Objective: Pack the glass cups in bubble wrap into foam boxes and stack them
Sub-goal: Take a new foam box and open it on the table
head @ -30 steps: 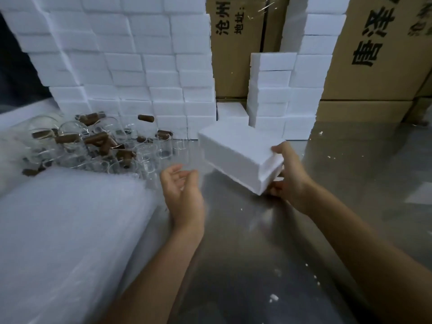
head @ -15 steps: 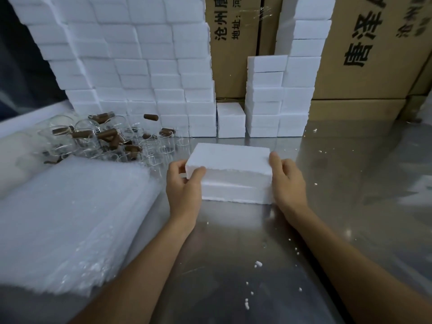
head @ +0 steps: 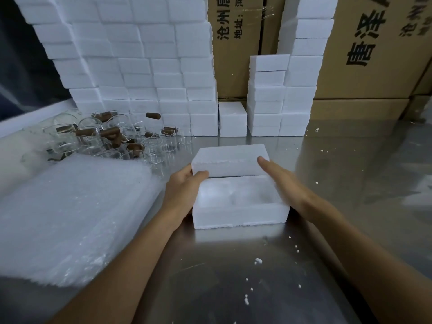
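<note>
Foam box base (head: 238,208) on the metal table (head: 327,183), its cavity exposed. The lid (head: 230,160) is raised at the far edge, gripped at its left corner by the left hand (head: 184,190); the right hand (head: 280,181) lies with straight fingers against the lid's right end. Glass cups (head: 112,141) and bubble wrap (head: 70,211) lie left; stacked foam boxes (head: 140,78) stand behind.

A shiny metal table (head: 233,272) fills the lower frame. On it: an open foam box (head: 238,213) at centre, a bubble wrap pile (head: 70,213) at left, glass cups (head: 112,141) at upper left, stacked foam boxes (head: 131,73) along the back, and foam crumbs (head: 257,260) scattered at lower right.
</note>
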A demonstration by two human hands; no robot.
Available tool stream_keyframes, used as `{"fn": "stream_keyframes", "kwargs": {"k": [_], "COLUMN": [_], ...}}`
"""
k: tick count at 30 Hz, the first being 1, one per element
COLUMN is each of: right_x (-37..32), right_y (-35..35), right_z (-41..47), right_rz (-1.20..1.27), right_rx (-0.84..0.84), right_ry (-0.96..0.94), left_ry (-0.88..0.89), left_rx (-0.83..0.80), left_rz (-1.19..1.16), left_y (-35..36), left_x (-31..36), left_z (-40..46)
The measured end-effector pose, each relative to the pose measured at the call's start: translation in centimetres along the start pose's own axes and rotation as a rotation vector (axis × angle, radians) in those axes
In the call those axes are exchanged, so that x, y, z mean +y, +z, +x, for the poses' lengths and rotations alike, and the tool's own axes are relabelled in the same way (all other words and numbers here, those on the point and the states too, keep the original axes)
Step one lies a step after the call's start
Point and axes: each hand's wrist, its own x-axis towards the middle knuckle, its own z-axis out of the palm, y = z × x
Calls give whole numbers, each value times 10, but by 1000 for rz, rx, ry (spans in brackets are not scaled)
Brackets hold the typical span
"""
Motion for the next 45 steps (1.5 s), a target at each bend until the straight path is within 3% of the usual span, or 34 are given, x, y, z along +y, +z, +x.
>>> {"fn": "stream_keyframes", "kwargs": {"k": [3,6,10,14,20,24,27,31,33,37,40,45], "right_x": [-4,-4,-3,-2,-6,-11,-17,-29,-36,-45,-50,-61], "right_y": [3,1,4,11,34,33,35,49,57,64,74,105], "right_z": [3,9,11,8,11,14,15,21,28,56,85,142], "right_rz": [-159,-170,-290,-233,-155,-217,-470,-1074,-1068,-978,-947,-788], "right_rx": [44,196,413,467,399,324,293,370,270,75,57,146], "right_ry": [90,106,108,141,51,11,-44,-266,-319,-230,-190,-324], "left_ry": [-4,7,14,25,19,138,174,177,167,181,193,228], "left_rx": [76,200,209,240,192,24,-140,-153,-150,-143,-139,-130], "left_rz": [117,208,228,217,104,194,209,205,190,167,167,179], "left_y": [2,2,-1,-8,-29,-33,-35,-37,-37,-36,-36,-37], "left_x": [-2,-4,-6,-5,-2,-2,-2,-4,-4,-5,-6,-11], "left_z": [4,6,9,15,21,21,21,22,23,23,23,27]}}
